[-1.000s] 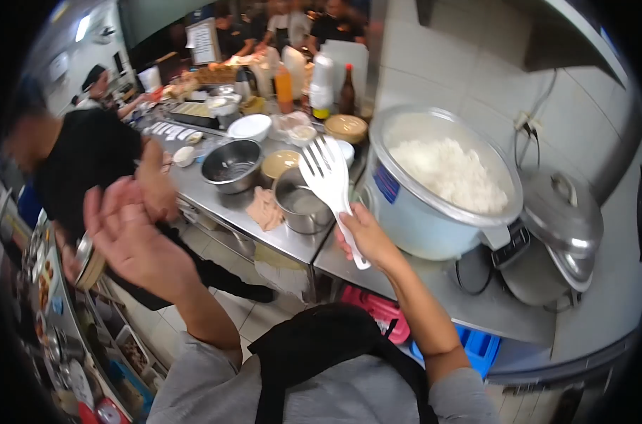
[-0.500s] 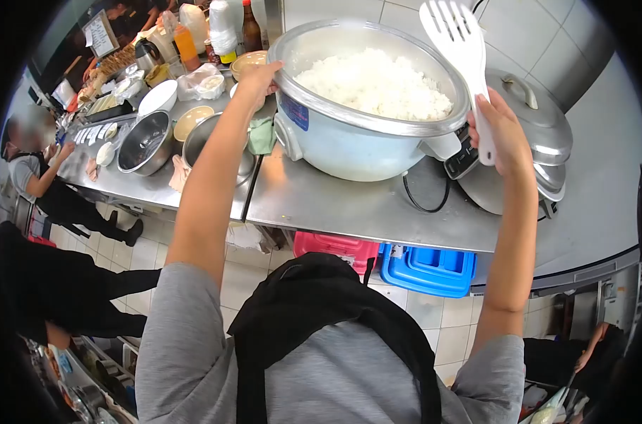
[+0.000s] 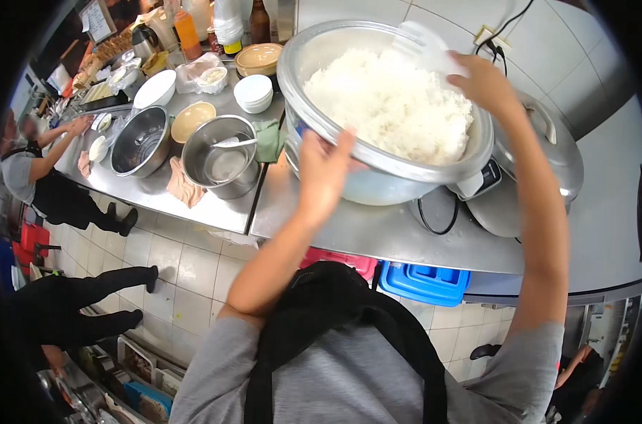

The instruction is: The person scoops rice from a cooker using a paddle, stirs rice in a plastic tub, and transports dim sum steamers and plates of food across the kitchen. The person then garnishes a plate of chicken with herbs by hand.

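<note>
A large silver-rimmed rice cooker (image 3: 377, 192) full of white cooked rice (image 3: 388, 106) stands on the steel counter. My left hand (image 3: 322, 169) is at its near rim, the thumb and fingers around the edge, slightly blurred. Above the far right of the pot, my right hand (image 3: 485, 88) grips a white slotted rice spatula (image 3: 423, 46). Motion smears the spatula's head, which is over the rice near the back rim. Whether it touches the rice I cannot tell.
Right of the cooker is a second, lidded cooker (image 3: 547, 152). Leftward stand a steel pot (image 3: 220, 180) with a spoon, stacked white bowls (image 3: 253, 93), a dark mixing bowl (image 3: 143, 145) and a green cloth (image 3: 269, 141). Blue bins (image 3: 423, 283) sit below; other people work at left.
My left hand has moved from the cooker's left rim to its near side. My right hand has swung the spatula from upright beside the pot to over the rice.
</note>
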Action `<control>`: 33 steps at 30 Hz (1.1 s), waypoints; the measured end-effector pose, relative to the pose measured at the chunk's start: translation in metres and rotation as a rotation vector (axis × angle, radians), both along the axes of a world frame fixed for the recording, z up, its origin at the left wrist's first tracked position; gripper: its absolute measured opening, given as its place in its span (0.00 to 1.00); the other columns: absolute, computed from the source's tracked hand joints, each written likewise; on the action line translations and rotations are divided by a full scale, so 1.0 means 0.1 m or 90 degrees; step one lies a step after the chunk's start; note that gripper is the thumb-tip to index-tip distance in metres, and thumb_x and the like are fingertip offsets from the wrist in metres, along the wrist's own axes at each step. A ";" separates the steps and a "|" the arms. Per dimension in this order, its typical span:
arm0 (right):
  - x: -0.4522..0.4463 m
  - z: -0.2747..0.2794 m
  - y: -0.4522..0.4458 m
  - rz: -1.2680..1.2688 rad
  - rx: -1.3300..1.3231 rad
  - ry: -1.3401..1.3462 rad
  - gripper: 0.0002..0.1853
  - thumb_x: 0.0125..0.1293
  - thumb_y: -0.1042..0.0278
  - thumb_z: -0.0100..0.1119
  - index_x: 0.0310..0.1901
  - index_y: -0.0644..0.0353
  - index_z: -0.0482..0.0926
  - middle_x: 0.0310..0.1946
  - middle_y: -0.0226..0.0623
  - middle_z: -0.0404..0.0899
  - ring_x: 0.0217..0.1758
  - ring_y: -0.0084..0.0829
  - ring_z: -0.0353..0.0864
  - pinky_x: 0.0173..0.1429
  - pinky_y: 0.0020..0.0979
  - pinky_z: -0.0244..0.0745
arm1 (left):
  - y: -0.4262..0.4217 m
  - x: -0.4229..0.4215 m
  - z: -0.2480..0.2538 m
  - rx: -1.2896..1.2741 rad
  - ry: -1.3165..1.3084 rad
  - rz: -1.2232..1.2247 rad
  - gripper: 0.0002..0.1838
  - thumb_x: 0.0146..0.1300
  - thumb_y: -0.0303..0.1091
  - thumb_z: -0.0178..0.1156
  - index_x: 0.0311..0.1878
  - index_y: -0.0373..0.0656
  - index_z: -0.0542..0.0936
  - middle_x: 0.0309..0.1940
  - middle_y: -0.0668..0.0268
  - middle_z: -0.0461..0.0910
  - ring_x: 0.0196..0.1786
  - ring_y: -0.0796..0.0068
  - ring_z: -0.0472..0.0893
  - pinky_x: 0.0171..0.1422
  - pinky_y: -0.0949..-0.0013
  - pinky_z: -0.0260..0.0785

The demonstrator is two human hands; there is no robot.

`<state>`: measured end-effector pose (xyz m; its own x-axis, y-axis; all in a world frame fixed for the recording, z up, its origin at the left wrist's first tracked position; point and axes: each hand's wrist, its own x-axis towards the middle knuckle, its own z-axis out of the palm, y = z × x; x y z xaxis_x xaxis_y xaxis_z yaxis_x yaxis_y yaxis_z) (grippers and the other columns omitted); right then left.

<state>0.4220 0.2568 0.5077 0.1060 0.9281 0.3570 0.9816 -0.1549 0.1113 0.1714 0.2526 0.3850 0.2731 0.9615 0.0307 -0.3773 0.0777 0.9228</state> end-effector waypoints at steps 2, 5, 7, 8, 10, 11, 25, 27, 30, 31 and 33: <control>-0.30 -0.17 0.47 -0.029 -0.082 -0.061 0.18 0.53 0.63 0.53 0.47 0.57 0.73 0.44 0.43 0.75 0.47 0.43 0.74 0.50 0.39 0.70 | -0.10 -0.06 -0.12 0.024 -0.017 -0.012 0.15 0.58 0.34 0.57 0.38 0.33 0.66 0.25 0.62 0.72 0.21 0.77 0.75 0.28 0.77 0.71; -0.69 -0.41 1.14 -0.131 -0.191 -0.090 0.14 0.52 0.69 0.49 0.41 0.60 0.75 0.38 0.43 0.77 0.42 0.42 0.77 0.43 0.38 0.73 | -0.10 -0.35 -0.19 0.115 0.117 -0.083 0.17 0.57 0.33 0.58 0.43 0.34 0.65 0.30 0.63 0.72 0.23 0.81 0.74 0.25 0.79 0.69; -0.77 -0.57 1.43 -0.141 -0.223 -0.114 0.11 0.51 0.71 0.49 0.35 0.61 0.78 0.34 0.43 0.79 0.38 0.39 0.79 0.38 0.35 0.74 | -0.02 -0.65 -0.20 0.055 0.051 -0.027 0.17 0.58 0.31 0.56 0.47 0.38 0.65 0.31 0.65 0.71 0.27 0.83 0.73 0.30 0.80 0.68; -0.75 -0.67 1.58 -0.140 -0.240 -0.140 0.10 0.50 0.72 0.50 0.33 0.59 0.79 0.32 0.41 0.79 0.36 0.37 0.80 0.35 0.35 0.75 | 0.01 -0.80 -0.24 0.051 0.051 -0.029 0.17 0.58 0.31 0.56 0.47 0.38 0.65 0.31 0.65 0.71 0.27 0.83 0.73 0.30 0.80 0.68; -0.82 -0.65 1.68 -0.115 -0.258 -0.236 0.09 0.49 0.72 0.51 0.32 0.57 0.79 0.30 0.38 0.80 0.35 0.35 0.80 0.31 0.34 0.74 | 0.05 -1.08 -0.34 0.059 0.133 0.015 0.16 0.58 0.28 0.56 0.48 0.37 0.65 0.32 0.67 0.71 0.32 0.84 0.72 0.36 0.80 0.66; -0.85 -0.65 1.71 -0.089 -0.270 -0.331 0.08 0.48 0.72 0.53 0.31 0.56 0.80 0.27 0.35 0.80 0.33 0.34 0.81 0.28 0.33 0.74 | 0.03 -1.15 -0.41 0.053 0.133 0.008 0.16 0.58 0.28 0.56 0.48 0.37 0.65 0.32 0.67 0.71 0.32 0.84 0.72 0.36 0.80 0.66; -0.60 -0.72 2.19 0.026 -0.330 -0.454 0.07 0.51 0.73 0.52 0.30 0.56 0.79 0.29 0.35 0.79 0.34 0.34 0.80 0.33 0.32 0.73 | 0.14 -0.95 -0.46 0.112 0.162 -0.045 0.11 0.58 0.23 0.54 0.44 0.37 0.69 0.33 0.66 0.72 0.37 0.79 0.73 0.46 0.75 0.65; -0.57 -0.78 2.14 0.091 -0.275 -0.432 0.07 0.50 0.75 0.51 0.28 0.58 0.79 0.27 0.37 0.79 0.33 0.36 0.80 0.33 0.34 0.73 | 0.14 -0.91 -0.41 0.182 0.136 -0.052 0.09 0.55 0.23 0.56 0.40 0.34 0.72 0.30 0.64 0.74 0.33 0.78 0.74 0.40 0.76 0.66; -0.67 -0.77 2.04 0.050 -0.377 -0.427 0.07 0.49 0.76 0.50 0.27 0.60 0.79 0.26 0.39 0.79 0.32 0.38 0.79 0.33 0.35 0.73 | 0.07 -1.01 -0.50 0.204 0.124 -0.081 0.09 0.54 0.23 0.56 0.39 0.34 0.72 0.30 0.64 0.74 0.32 0.77 0.74 0.40 0.75 0.66; -0.68 -0.74 1.98 0.060 -0.388 -0.403 0.07 0.49 0.77 0.50 0.27 0.61 0.79 0.26 0.41 0.78 0.31 0.38 0.79 0.32 0.35 0.73 | 0.05 -1.04 -0.53 0.208 0.123 -0.085 0.09 0.54 0.23 0.56 0.39 0.34 0.72 0.30 0.64 0.74 0.32 0.77 0.74 0.40 0.75 0.66; -0.72 -0.69 1.88 0.066 -0.403 -0.412 0.07 0.48 0.77 0.50 0.27 0.60 0.79 0.27 0.39 0.79 0.32 0.37 0.79 0.32 0.35 0.73 | 0.02 -1.08 -0.59 0.052 0.092 -0.074 0.09 0.54 0.24 0.57 0.39 0.33 0.72 0.32 0.62 0.74 0.33 0.77 0.74 0.40 0.75 0.66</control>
